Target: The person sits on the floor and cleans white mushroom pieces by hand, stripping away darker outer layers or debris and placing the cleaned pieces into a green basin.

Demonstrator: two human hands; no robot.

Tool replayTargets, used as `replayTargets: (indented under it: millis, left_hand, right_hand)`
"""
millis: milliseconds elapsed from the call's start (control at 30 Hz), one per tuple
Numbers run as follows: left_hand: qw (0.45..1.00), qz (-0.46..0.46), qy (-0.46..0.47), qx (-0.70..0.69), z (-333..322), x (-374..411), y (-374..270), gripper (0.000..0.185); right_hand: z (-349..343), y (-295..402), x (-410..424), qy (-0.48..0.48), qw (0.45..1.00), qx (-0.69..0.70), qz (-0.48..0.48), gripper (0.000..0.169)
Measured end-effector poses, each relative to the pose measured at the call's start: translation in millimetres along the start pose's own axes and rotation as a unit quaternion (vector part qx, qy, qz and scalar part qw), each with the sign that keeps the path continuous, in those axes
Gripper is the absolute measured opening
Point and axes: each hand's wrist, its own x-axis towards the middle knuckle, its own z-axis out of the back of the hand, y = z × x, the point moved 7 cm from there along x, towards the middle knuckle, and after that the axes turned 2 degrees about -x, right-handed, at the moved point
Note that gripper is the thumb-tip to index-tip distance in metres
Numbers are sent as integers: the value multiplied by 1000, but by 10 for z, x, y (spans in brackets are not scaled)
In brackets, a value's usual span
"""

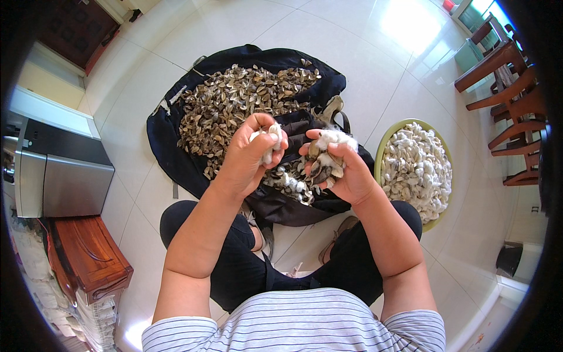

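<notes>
My left hand [257,149] is raised over the dark cloth, its fingers closed on a tuft of raw white cotton [273,136]. Facing it at about the same height, my right hand [338,163] grips cotton bolls [327,165], brown husks with white fluff bulging out of them. Beneath both hands a black cloth [176,154] lies spread on the floor. It bears a wide heap of dry brown boll husks [228,101] and, nearer me, a smaller pile of bolls with white cotton [292,182], partly hidden by my hands.
A green basin [379,163] heaped with cotton [415,171] stands right of the cloth on the tiled floor [360,53]. Wooden chairs [514,110] are at the far right. A silver and black appliance [74,185] and a reddish wooden piece of furniture [94,255] stand at the left.
</notes>
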Motion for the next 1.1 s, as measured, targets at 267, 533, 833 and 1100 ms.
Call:
replayTargets:
  millis: [267, 533, 833, 1100]
  left_hand:
    - [998, 18, -26, 56, 20, 1, 140, 19]
    - [915, -144, -17, 376, -222, -57, -9, 15]
    - [879, -183, -51, 437, -240, -68, -54, 8]
    - [781, -275, -95, 552, 8, -24, -348, 8]
  right_hand:
    - [-97, -17, -21, 17, 996, -83, -12, 45]
    - [-32, -68, -40, -34, 991, -126, -19, 42]
    - [-39, -54, -40, -46, 991, -129, 8, 30]
    - [144, -59, -23, -106, 988, -108, 5, 22]
